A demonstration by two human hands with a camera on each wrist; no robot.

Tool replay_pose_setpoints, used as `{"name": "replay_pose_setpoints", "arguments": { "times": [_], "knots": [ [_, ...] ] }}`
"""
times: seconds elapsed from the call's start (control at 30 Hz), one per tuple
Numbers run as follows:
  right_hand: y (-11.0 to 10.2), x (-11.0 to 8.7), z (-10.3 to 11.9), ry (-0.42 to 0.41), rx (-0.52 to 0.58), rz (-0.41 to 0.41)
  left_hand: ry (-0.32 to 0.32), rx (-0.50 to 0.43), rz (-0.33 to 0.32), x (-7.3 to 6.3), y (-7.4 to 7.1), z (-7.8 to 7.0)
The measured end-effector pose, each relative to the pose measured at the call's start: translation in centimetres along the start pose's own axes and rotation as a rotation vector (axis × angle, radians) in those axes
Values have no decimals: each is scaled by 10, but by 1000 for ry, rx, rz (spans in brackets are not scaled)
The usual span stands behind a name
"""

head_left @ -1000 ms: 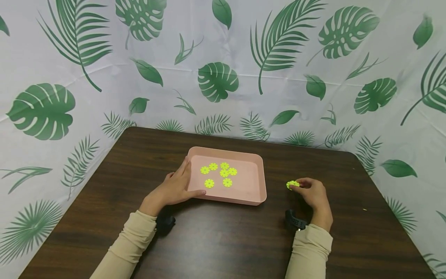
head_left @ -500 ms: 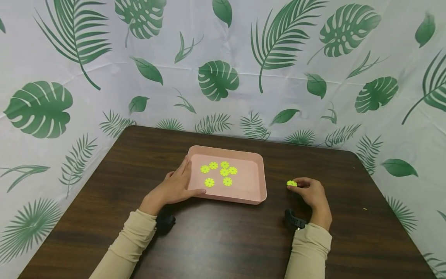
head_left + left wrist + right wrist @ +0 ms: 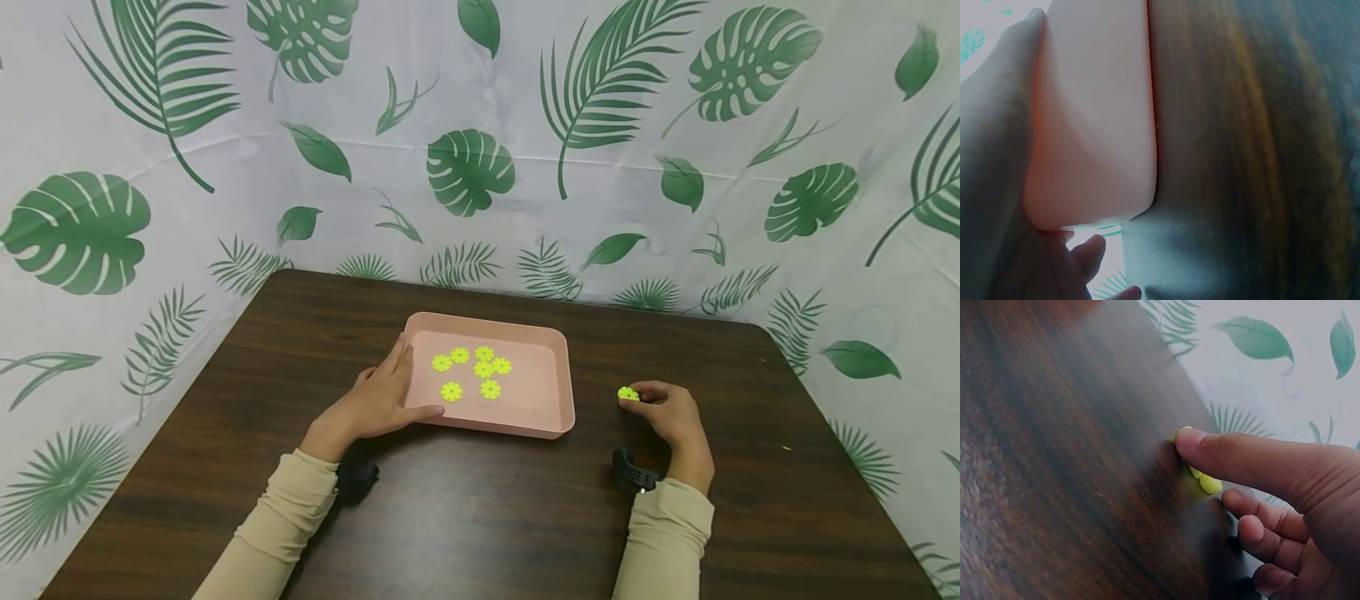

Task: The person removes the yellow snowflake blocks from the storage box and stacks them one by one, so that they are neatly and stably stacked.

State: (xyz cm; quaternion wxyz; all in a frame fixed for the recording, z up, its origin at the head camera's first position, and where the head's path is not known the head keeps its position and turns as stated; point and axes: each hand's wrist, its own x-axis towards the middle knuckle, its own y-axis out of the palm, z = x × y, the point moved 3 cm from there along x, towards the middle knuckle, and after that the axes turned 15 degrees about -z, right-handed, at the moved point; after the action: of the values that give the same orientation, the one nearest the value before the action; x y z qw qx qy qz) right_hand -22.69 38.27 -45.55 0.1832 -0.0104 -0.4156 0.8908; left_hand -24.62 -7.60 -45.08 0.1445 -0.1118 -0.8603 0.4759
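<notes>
In the head view my left hand (image 3: 375, 400) lies against the near left corner of a pink tray (image 3: 558, 375), fingers stretched along its left side and thumb along its front edge. The left wrist view shows the thumb against the tray's wall (image 3: 1097, 112). Several yellow notched plastic discs (image 3: 452, 392) lie flat in the tray, a few touching or overlapping. Right of the tray, my right hand (image 3: 675, 417) pinches a yellow notched disc (image 3: 627, 393) between thumb and fingers, low by the table. In the right wrist view the thumb covers most of that disc (image 3: 1210, 483).
The dark wooden table (image 3: 480, 517) has a leaf-patterned white cloth (image 3: 360, 192) behind and beside it. A tiny pale speck (image 3: 786, 448) lies on the table at the right. A black strap (image 3: 633, 473) is at the right wrist.
The held disc, showing wider a second ago, now shows less beyond the right fingertips. Both hands and the tray stay nearly in place; the head view has shifted slightly.
</notes>
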Motion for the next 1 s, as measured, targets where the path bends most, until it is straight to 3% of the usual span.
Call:
{"name": "replay_pose_setpoints", "arguments": {
  "times": [0.73, 1.0],
  "knots": [
    [-3, -2, 5, -3, 7, 22, -7, -4, 5, -1, 0, 1],
    [-11, -1, 26, -35, 93, -49, -6, -5, 5, 0, -1, -1]
  ]
}}
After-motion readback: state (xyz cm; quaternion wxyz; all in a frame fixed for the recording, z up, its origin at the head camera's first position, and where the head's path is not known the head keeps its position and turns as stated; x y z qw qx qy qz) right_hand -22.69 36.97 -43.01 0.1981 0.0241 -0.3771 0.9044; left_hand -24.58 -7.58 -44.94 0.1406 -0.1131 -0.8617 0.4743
